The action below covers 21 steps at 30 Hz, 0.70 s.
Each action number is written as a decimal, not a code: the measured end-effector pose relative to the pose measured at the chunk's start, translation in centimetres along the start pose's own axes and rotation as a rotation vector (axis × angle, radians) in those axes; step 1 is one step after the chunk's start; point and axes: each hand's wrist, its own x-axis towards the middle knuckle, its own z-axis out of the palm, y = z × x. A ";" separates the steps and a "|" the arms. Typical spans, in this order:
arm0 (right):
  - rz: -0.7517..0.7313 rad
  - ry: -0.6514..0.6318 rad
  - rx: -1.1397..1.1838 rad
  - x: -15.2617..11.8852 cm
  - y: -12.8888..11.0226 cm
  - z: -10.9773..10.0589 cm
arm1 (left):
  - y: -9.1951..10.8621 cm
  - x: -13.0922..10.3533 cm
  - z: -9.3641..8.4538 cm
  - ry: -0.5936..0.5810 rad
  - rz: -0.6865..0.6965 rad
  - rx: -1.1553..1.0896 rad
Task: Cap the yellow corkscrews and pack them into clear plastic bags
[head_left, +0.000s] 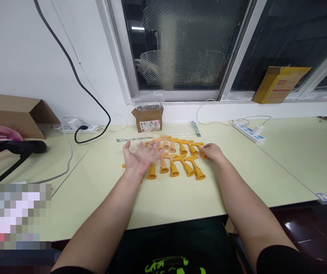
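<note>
Several orange-yellow plastic pieces, each with a crossbar and a flared round end, lie in two rows on the pale table, one of them (pixel 199 173) at the front right of the group. My left hand (pixel 140 158) is palm up with fingers spread, over the left part of the rows, and hides some pieces. Thin clear plastic seems to lie by its fingers; whether the hand touches it I cannot tell. At the right end of the back row, the fingers of my right hand (pixel 213 151) are closed on an orange piece (pixel 203 153).
Behind the rows stand a small open cardboard box (pixel 149 118) and a clear bag with a coloured strip (pixel 196 128). Power strips (pixel 249 132) (pixel 87 129) with cables lie at both sides. A black frame (pixel 23 148) is at left.
</note>
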 end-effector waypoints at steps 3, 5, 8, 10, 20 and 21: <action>-0.006 -0.015 0.123 0.0 -0.3 -0.8 | -0.1 0.1 -0.1 -0.002 0.006 0.025; -0.056 -0.040 0.267 -0.3 -0.7 -1.0 | -0.1 0.1 -0.1 0.003 0.016 0.016; -0.264 -0.135 0.635 -1.5 -1.8 -0.5 | -0.3 0.0 0.1 0.015 0.044 -0.009; -0.462 -0.139 0.789 -2.9 -2.7 0.5 | -0.5 0.1 0.1 0.028 0.069 -0.014; -1.242 0.350 0.479 -12.7 -5.7 5.9 | -1.6 0.1 -0.3 0.020 0.048 0.021; -1.256 0.323 0.373 -13.0 -6.1 6.2 | -1.7 0.0 -0.2 -0.003 0.045 0.027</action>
